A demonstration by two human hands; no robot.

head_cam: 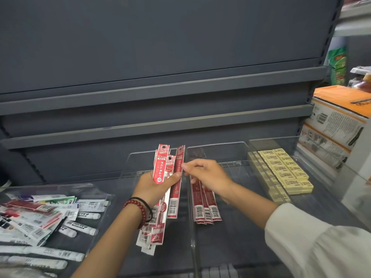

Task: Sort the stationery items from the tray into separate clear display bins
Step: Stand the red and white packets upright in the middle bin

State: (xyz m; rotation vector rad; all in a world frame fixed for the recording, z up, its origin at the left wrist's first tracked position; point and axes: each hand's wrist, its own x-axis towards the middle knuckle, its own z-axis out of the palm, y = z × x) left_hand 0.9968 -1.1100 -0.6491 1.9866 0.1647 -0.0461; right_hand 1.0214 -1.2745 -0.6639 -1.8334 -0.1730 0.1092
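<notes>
Far left: clear tray (100,194) on the shelf, holding a loose pile of mixed packs (40,215) in white, red and green, overlapping at odd angles.

Centre-left: left hand (154,189) holds a fan of red packs (160,169) roughly upright. The thumb is curled across the front and the fingers are behind. The fan hangs over the left bin (136,163), and its lower ends stick out below the wrist. Red bead bracelet (138,209) and a black band on that wrist.

The rightmost pack in the fan is a dark-red pack (177,189), a bit apart from the others. Right hand (208,177) comes in from the right in a white sleeve (313,241). Its fingers are curled, and thumb and forefinger pinch that pack's right edge near the top.

Under the right hand: middle bin (218,149) with a few dark-red sleeves (204,209) lying flat side by side, barcodes toward the camera.

Right: right bin (281,140) with cream erasers (285,169) in neat rows.

Far right: stacked orange-and-white boxes (339,117) beside the bins. Grey shelf unit (160,57) behind everything.
</notes>
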